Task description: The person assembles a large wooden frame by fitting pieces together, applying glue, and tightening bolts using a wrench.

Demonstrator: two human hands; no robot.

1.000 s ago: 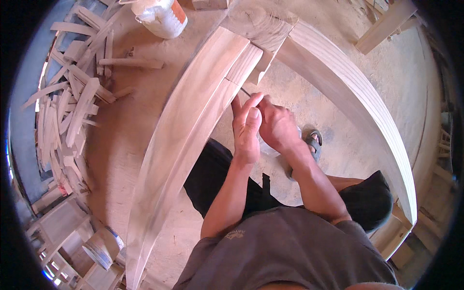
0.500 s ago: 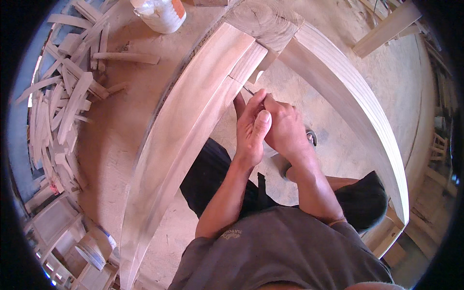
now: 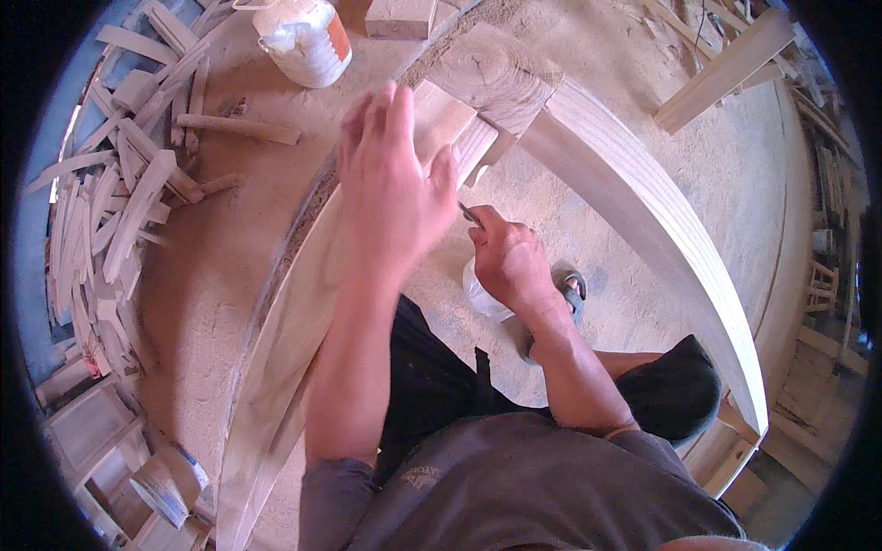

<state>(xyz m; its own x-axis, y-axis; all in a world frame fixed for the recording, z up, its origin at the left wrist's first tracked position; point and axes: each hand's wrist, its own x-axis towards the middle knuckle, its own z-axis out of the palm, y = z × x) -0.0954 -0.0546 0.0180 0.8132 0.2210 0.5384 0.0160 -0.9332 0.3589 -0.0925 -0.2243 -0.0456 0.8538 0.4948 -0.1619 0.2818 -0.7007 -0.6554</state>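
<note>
My left hand [image 3: 397,184] is raised above the left wooden beam [image 3: 335,266], its fingers stretched out and slightly smeared by motion. It hides part of the beam's upper end, and I cannot tell whether it touches the wood. Beside the beam's inner edge, my right hand [image 3: 510,255] is closed round a thin dark tool [image 3: 469,215]. The tool's tip points up and left toward the beam; most of its length is hidden in the fist. A round-grained wood block [image 3: 501,73] joins the beam to a pale curved-looking right beam [image 3: 657,197].
Offcuts [image 3: 138,202] lie piled at the left. A white bucket [image 3: 308,50] stands at the far side near a wood block [image 3: 401,16]. A pale container [image 3: 484,292] shows below my right hand. A post [image 3: 726,73] leans at the far right. Wooden frames [image 3: 96,427] sit at lower left.
My left hand has parted from my right and moved up and left over the beam, its fingers opening. My right hand keeps the tool, a little lower. The whole view has shifted slightly.
</note>
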